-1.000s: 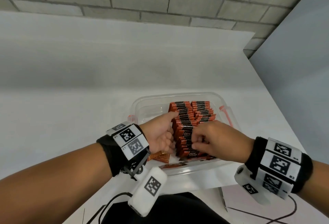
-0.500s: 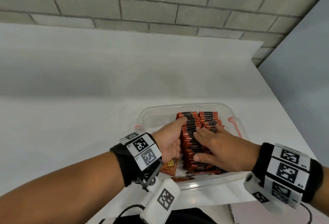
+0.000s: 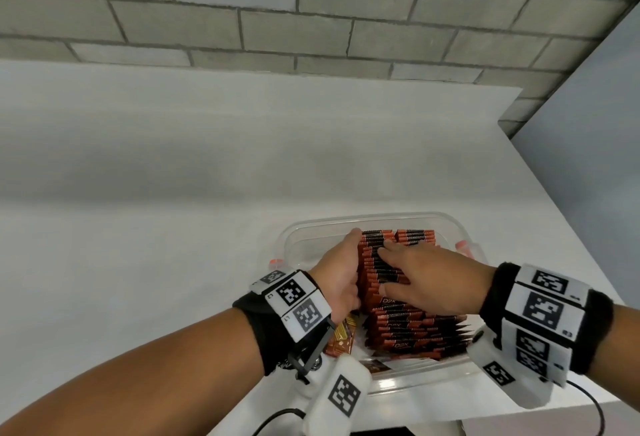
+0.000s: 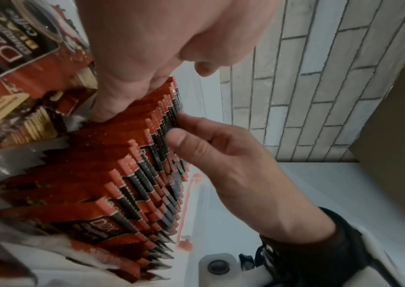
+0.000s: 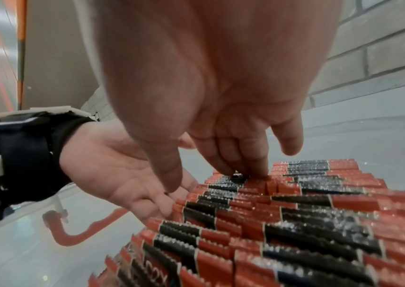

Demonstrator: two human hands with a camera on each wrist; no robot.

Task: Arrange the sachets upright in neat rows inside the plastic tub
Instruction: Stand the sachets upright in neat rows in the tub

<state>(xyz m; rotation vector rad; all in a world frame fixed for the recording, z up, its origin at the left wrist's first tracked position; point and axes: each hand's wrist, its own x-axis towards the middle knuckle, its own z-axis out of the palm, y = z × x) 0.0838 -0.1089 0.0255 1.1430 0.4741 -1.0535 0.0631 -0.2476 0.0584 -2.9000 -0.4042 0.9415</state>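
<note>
A clear plastic tub (image 3: 381, 219) holds two rows of red-and-black sachets (image 3: 398, 328) standing on edge. My left hand (image 3: 343, 262) lies flat against the left side of the left row, fingers straight; the right wrist view shows its open palm (image 5: 122, 169) touching the sachets (image 5: 295, 223). My right hand (image 3: 408, 269) rests on top of the same row. Its fingertips (image 5: 245, 170) press down on the upper edges, and nothing is pinched. In the left wrist view the right hand (image 4: 221, 151) touches the tops of the sachets (image 4: 98, 184) while the left hand (image 4: 135, 77) pushes from the side.
A loose orange sachet (image 3: 341, 337) and a flat printed pack (image 3: 377, 364) lie in the tub's near left part. The tub has orange side clips (image 3: 464, 248). It stands near the front right corner of a white table (image 3: 173, 228), backed by a brick wall. A cable (image 3: 588, 401) hangs by my right wrist.
My right hand stopped pinching sachets near the front, straightened its fingers and slid farther back along the row tops. My left hand moved farther back along the row's left side.
</note>
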